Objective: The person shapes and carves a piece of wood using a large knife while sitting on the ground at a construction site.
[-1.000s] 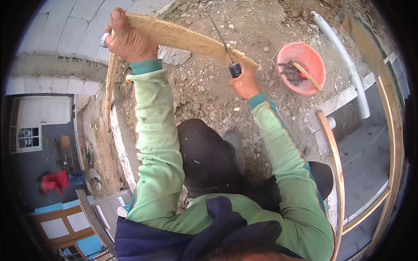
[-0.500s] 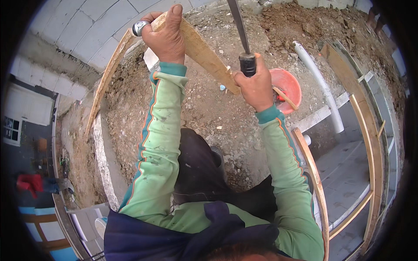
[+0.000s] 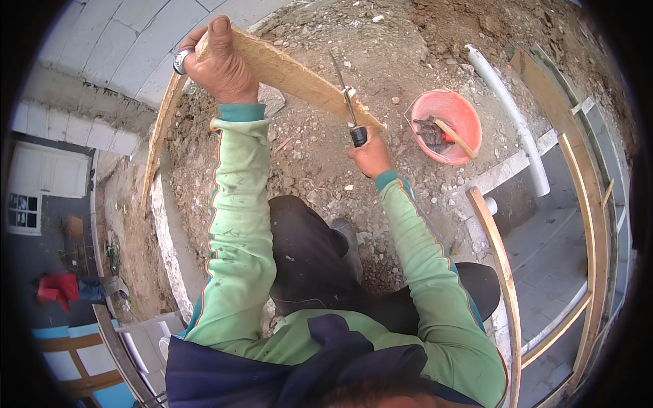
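My left hand (image 3: 221,71) is closed around the upper left end of a rough wooden plank (image 3: 296,68), its thumb over the top. A chunky silver ring (image 3: 180,61) shows on that hand. The plank slants down to the right above the dirt. My right hand (image 3: 373,155) grips the black handle of a machete (image 3: 358,137). Its dark blade lies across the plank near the lower right end, where the wood looks pale and splintered. How deep the blade sits in the wood, I cannot tell.
An orange-red bucket (image 3: 469,112) holding a wooden-handled tool stands right of my right hand. Beyond it lies a white pipe (image 3: 507,115). Wooden framing (image 3: 500,272) borders a sunken area at right. A block wall (image 3: 129,41) rises at upper left; another board (image 3: 160,129) leans nearby.
My right hand has brought the raised machete down and left onto the plank's lower end. My left hand and the plank have shifted slightly left in view.
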Available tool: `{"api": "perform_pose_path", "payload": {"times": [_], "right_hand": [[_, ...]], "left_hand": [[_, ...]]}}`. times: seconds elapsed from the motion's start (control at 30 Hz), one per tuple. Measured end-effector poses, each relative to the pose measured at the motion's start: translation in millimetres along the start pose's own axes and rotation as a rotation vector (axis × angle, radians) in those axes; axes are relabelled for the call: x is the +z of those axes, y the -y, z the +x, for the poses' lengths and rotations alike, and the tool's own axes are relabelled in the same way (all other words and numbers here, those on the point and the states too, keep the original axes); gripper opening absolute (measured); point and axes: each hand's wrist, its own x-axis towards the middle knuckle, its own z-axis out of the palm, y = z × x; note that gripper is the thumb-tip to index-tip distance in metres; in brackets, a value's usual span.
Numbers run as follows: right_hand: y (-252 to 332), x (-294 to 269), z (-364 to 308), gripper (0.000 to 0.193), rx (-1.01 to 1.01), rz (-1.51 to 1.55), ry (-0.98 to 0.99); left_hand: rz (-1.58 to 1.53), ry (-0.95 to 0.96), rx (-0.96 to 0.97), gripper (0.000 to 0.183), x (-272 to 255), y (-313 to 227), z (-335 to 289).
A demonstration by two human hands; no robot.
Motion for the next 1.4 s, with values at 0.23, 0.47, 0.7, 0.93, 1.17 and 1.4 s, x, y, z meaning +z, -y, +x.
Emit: {"api": "perform_pose_path", "payload": {"times": [0.23,0.47,0.7,0.93,1.17,1.4], "right_hand": [[24,45,-23,0.039,0.279,1.007,0.159],[2,12,-17,0.033,0.288,1.484,0.318],[109,-107,-14,0.040,-0.201,0.312,-0.273],[183,-143,-19,0.041,-0.767,0.807,-0.576],[-75,11,-56,0.034,0.637,1.034,0.072],[-49,7,-49,0.049,0.149,0.284,-0.208]], "left_hand": [[0.004,0.055,-0.189,0.045,-53,9,24],[-0.052,0.058,-0.174,0.041,-1,14,7],[0.298,0.043,0.154,0.048,66,4,-20],[0.408,0.123,0.290,0.032,63,-7,-14],[-0.017,0.114,-0.194,0.043,3,15,7],[0.106,-0.039,-0.153,0.037,-22,9,10]]}}
